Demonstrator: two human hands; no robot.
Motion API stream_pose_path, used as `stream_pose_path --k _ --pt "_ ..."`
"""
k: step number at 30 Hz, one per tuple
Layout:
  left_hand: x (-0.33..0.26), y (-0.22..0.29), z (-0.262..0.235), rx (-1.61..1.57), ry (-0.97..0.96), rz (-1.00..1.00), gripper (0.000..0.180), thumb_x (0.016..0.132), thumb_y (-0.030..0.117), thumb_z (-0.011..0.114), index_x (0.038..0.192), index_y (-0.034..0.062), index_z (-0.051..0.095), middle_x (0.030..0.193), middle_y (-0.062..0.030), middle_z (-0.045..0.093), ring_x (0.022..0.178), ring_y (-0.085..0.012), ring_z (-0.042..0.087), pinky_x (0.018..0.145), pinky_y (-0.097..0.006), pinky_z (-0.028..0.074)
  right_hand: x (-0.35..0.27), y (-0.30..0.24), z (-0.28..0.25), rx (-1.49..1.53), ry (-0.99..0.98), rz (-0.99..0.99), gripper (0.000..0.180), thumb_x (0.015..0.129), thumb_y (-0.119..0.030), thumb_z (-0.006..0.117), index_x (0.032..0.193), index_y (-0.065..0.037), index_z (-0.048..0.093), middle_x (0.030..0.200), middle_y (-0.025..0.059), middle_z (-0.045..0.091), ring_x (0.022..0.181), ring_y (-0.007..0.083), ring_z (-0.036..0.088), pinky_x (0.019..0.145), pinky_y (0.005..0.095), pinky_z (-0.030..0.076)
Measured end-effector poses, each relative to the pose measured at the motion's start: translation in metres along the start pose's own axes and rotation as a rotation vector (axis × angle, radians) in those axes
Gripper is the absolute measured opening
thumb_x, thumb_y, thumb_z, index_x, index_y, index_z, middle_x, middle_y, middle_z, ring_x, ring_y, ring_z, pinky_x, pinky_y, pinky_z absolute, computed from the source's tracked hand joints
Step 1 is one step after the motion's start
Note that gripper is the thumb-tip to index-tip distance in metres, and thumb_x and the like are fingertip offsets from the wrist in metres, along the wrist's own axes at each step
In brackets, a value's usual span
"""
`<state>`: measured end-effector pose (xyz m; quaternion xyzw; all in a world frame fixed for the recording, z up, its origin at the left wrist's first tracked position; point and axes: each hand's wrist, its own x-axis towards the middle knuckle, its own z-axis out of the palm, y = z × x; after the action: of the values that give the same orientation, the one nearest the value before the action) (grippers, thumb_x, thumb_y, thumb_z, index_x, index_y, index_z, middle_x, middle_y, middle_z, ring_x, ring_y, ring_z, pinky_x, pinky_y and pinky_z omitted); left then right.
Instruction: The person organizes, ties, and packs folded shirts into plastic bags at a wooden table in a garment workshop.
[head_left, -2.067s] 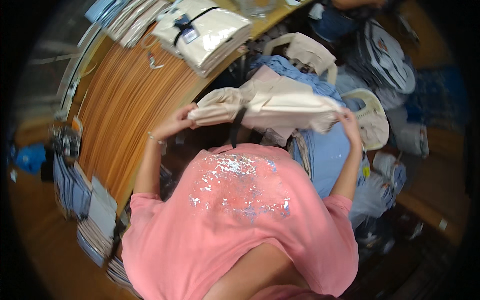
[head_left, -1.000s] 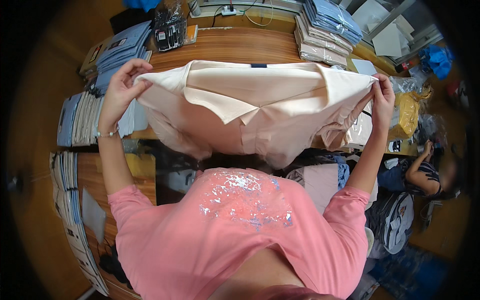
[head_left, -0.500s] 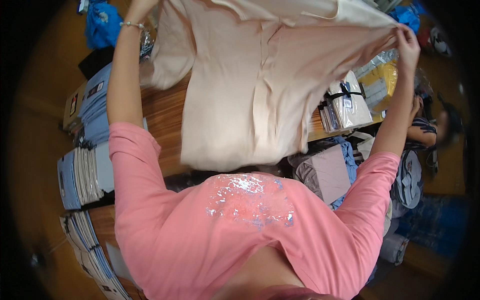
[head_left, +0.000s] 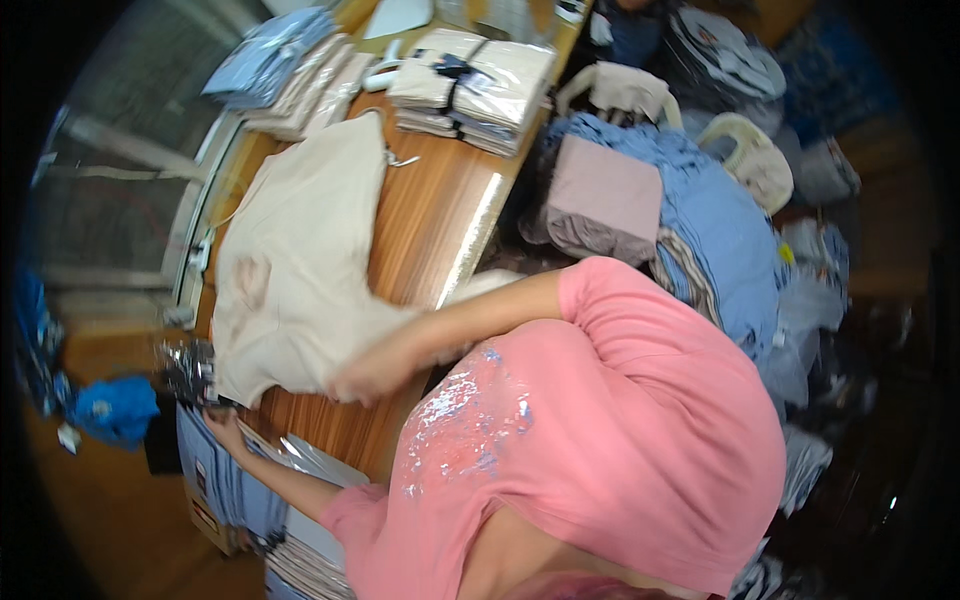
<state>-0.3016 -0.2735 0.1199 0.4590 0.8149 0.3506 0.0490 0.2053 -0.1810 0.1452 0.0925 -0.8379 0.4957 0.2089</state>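
A cream garment [head_left: 300,230], which looks like a shirt, lies spread along the wooden table [head_left: 425,220]. My right hand [head_left: 372,375] is smeared by motion at the garment's near edge, and its fingers cannot be made out. Farther left, my left hand [head_left: 224,425] reaches to a heap of dark, shiny plastic packets [head_left: 190,375] beside the garment's lower end. Its fingertips are partly hidden against the dark packets, so I cannot tell whether they grip one.
Folded cream garments tied with black bands [head_left: 470,90] and blue folded shirts [head_left: 275,60] stand at the table's far end. Below my left forearm are more blue stacks [head_left: 250,490]. Right of the table lie a mauve folded cloth [head_left: 605,195] and heaped blue fabric [head_left: 715,240].
The cream garment, held up by both hands before, now lies on the table. Both hands have let go of its raised edge; the left has gone to the plastic packets. The view has turned left.
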Motion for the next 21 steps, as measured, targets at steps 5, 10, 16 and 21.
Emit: stream_pose_path --k 5,10,16,21 --pt "-0.071 0.123 0.092 -0.088 0.055 -0.175 0.079 0.080 0.011 0.066 0.137 -0.0034 0.014 0.122 -0.0225 0.039 0.107 -0.0297 0.045 0.093 -0.034 0.037 -0.063 -0.022 -0.025 0.386 -0.220 0.276 0.040 0.088 -0.021 0.053 0.123 -0.002 0.045 0.116 0.0148 0.053 0.105 0.0245 0.052 0.091 0.0348 0.040" --pt "-0.133 0.226 0.138 0.001 0.054 -0.089 0.084 0.083 0.019 0.063 0.141 0.0030 0.005 0.127 -0.0245 0.031 0.110 -0.0335 0.041 0.093 -0.039 0.037 -0.195 -0.025 -0.104 0.520 0.333 0.497 0.040 0.089 -0.026 0.054 0.123 -0.007 0.047 0.114 0.0077 0.056 0.107 0.0171 0.050 0.089 0.0312 0.040" --pt "-0.166 0.365 0.215 -0.017 -0.006 0.189 0.082 0.082 0.019 0.063 0.140 0.0015 0.008 0.134 -0.0234 0.025 0.113 -0.0331 0.038 0.094 -0.041 0.037 -0.485 -0.019 -0.140 0.460 1.053 1.190 0.037 0.083 -0.031 0.054 0.114 -0.011 0.054 0.098 0.0059 0.060 0.087 0.0130 0.055 0.070 0.0314 0.044" --pt "-0.202 0.508 0.298 -0.078 -0.107 0.374 0.074 0.084 0.016 0.061 0.139 0.0002 0.014 0.134 -0.0206 0.029 0.113 -0.0303 0.040 0.097 -0.042 0.034 -0.710 0.028 -0.061 0.391 1.965 1.280 0.017 0.080 -0.015 0.054 0.095 -0.009 0.055 0.075 0.0029 0.057 0.053 0.0109 0.050 0.039 0.0237 0.032"
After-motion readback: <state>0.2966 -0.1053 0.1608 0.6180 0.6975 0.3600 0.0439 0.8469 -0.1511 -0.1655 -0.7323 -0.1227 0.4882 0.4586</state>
